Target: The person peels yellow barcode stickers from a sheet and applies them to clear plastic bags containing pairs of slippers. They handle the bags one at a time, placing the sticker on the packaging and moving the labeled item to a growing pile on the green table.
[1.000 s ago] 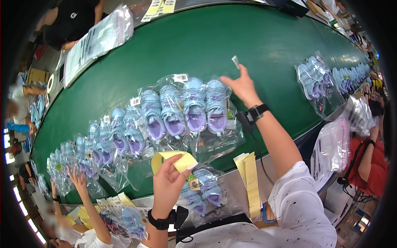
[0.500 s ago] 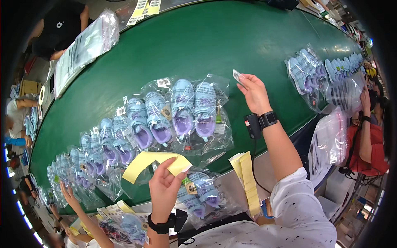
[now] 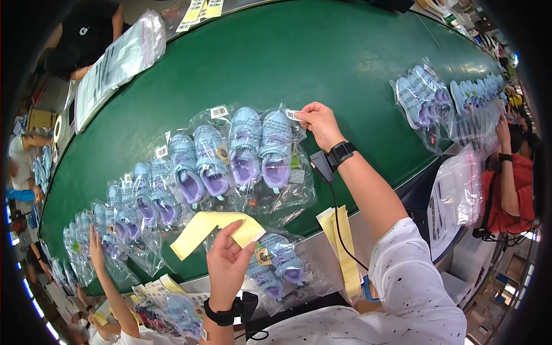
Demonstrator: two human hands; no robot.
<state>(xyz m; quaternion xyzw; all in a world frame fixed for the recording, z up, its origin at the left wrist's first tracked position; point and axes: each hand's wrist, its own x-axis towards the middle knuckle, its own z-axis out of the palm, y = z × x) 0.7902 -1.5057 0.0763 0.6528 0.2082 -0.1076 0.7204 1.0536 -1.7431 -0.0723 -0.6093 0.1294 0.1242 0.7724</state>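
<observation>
My right hand (image 3: 322, 125) pinches a small white barcode sticker (image 3: 294, 115) between thumb and fingertips. The sticker is at the upper right corner of a clear plastic bag, over or against it; I cannot tell whether it is stuck. Inside that bag lies a pair of light blue shoes (image 3: 246, 138) with purple linings. Nearer to me, my left hand (image 3: 226, 264) is closed on a bent strip of yellow label backing (image 3: 198, 231). Just left of the bag, another bagged pair of shoes (image 3: 208, 150) carries a barcode sticker (image 3: 219, 111) at its top.
More bagged shoes (image 3: 150, 192) run along the green work surface (image 3: 345, 52) to the left. Bagged pairs (image 3: 422, 98) lie at the right. Yellow strips (image 3: 340, 247) and another bagged pair (image 3: 282, 264) rest on the near ledge. Co-workers' arms (image 3: 118, 287) reach in at both sides.
My right hand has moved left with the sticker, from above the bare green surface to the bag's corner. The bagged shoes have shifted slightly left. My left hand stays almost still.
</observation>
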